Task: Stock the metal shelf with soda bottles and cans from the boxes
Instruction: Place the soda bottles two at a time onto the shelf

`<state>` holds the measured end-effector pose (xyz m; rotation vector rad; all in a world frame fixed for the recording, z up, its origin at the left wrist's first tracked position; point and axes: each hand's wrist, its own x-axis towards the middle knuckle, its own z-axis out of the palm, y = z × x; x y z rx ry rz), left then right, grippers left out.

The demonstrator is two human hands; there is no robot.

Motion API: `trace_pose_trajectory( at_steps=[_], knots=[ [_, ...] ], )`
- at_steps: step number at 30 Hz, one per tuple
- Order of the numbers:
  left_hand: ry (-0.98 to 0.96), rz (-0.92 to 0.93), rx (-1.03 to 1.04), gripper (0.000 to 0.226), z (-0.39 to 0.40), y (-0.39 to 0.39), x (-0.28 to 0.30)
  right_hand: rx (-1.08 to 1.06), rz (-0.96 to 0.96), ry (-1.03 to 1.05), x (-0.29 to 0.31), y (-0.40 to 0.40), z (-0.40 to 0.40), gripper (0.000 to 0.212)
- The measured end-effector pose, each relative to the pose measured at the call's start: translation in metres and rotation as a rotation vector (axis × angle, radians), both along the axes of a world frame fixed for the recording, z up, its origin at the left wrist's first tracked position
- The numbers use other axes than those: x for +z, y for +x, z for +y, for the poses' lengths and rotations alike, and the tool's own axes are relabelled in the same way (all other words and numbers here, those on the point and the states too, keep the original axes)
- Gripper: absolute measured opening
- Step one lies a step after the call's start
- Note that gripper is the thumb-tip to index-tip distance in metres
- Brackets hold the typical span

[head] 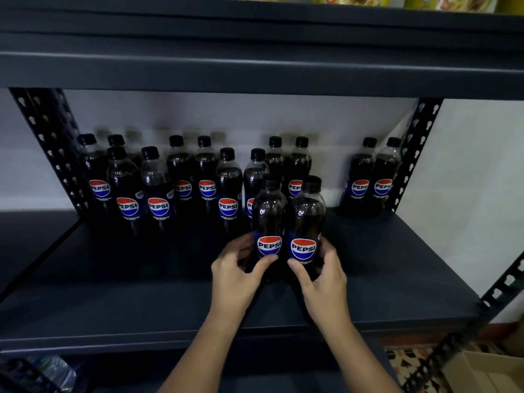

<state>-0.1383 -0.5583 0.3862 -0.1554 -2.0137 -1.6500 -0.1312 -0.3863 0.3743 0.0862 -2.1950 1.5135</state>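
We see two small plastic soda bottles standing upright and touching side by side on the dark metal shelf [113, 293], forward of the rest of the stock. The left bottle [268, 222] and the right bottle [307, 222] each have a black screw cap, a clear rounded shoulder, and dark cola filling the body. Each carries a dark label with the red, white and blue globe and the word "PEPSI" in white-banded lettering; below the globe on the right bottle we can just read "ZERO SUGAR".

Our left hand [235, 276] curls round the lower part of the left bottle, thumb across the front just under the logo, fingers wrapped behind on its outer side. Our right hand [326, 279] grips the lower part of the right bottle the same way, thumb tip on the front below the label, fingers round its outer side. Both forearms reach in over the front edge of the shelf.

Behind the held pair, toward the white wall [476, 165], the stocked bottles [158, 191] stand in loose rows, all the same kind with "PEPSI" facing out. To the right of the held pair, two more bottles [371, 180] stand apart near the perforated upright post [411, 154]. Below the shelf at its right end, a cardboard box [482, 373] shows partly.
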Motion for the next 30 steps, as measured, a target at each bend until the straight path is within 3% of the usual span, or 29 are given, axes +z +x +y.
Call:
trace_pose_trajectory(
  at_steps=[11,30],
  knots=[
    [-0.123,0.039,0.032,0.066,0.084,-0.083,-0.023,-0.079,0.024,0.0,-0.009,-0.077,0.073,0.067],
    [-0.166,0.012,0.047,0.061,0.144,-0.143,-0.022,-0.025,0.072,0.099,0.007,-0.134,0.13,0.057]
  ],
)
